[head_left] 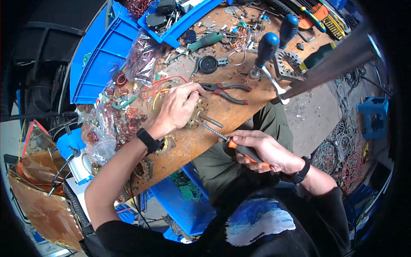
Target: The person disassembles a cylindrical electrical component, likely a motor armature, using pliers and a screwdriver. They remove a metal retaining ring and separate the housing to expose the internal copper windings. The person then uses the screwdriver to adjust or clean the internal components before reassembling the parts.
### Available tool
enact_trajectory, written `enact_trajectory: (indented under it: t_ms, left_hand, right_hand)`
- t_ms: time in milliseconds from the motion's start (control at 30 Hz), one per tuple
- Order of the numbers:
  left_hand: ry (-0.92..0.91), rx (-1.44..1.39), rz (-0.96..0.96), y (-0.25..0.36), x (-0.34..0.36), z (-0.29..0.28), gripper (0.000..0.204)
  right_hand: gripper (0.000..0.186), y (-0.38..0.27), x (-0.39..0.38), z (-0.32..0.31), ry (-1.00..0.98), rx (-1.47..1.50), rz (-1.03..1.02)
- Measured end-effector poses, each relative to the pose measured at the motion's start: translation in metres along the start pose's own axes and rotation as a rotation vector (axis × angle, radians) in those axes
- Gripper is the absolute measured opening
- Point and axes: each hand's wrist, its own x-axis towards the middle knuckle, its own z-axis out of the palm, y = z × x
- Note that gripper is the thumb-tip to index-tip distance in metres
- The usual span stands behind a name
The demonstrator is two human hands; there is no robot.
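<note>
My left hand (pixel 177 105) is closed around a round, brass-coloured metal motor part (pixel 193 120) at the front edge of the wooden bench. A metal shaft (pixel 213 121) sticks out of that part toward the right. In my right hand (pixel 267 150) is a screwdriver with an orange and black handle (pixel 245 150). Its long shank (pixel 214 131) points left, and the tip meets the face of the motor part just below the shaft. My fingers hide much of the part's far side. Pliers with red handles (pixel 231 92) lie beyond my left hand.
A metal press-like tool with blue knobs (pixel 268 45) rises at the bench's right. Behind lie a green-handled screwdriver (pixel 206 42) and a round black part (pixel 208 64). Copper coils (pixel 132 122) and plastic bags crowd the left. Tangled wires (pixel 338 137) cover the floor beside a blue stool (pixel 372 112).
</note>
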Motion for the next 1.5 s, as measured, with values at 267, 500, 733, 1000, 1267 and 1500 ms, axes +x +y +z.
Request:
enact_trajectory:
  t_ms: [267, 500, 733, 1000, 1267, 1500]
  left_hand:
    - [0.119, -0.085, 0.179, -0.009, 0.003, 0.007, 0.015]
    - [0.152, -0.141, 0.211, -0.015, 0.002, 0.011, 0.013]
    - [0.073, -0.128, 0.142, -0.009, 0.0, 0.006, 0.014]
    - [0.128, -0.115, 0.218, -0.021, 0.004, 0.009, 0.015]
    - [-0.063, -0.1, 0.14, -0.022, 0.008, -0.002, 0.026]
    - [-0.064, -0.086, 0.146, -0.026, 0.008, 0.002, 0.024]
  right_hand:
    - [0.042, -0.014, 0.005, 0.01, 0.087, 0.028, 0.187]
    - [0.043, -0.016, 0.01, 0.006, 0.099, -0.028, 0.175]
    - [0.036, -0.012, 0.013, 0.008, 0.215, -0.772, -0.124]
    - [0.041, 0.004, 0.011, 0.016, 0.407, -1.385, -0.511]
    - [0.039, 0.021, -0.006, 0.0, 0.467, -1.281, -0.54]
    - [0.04, 0.039, -0.049, -0.013, 0.601, -1.123, -0.418]
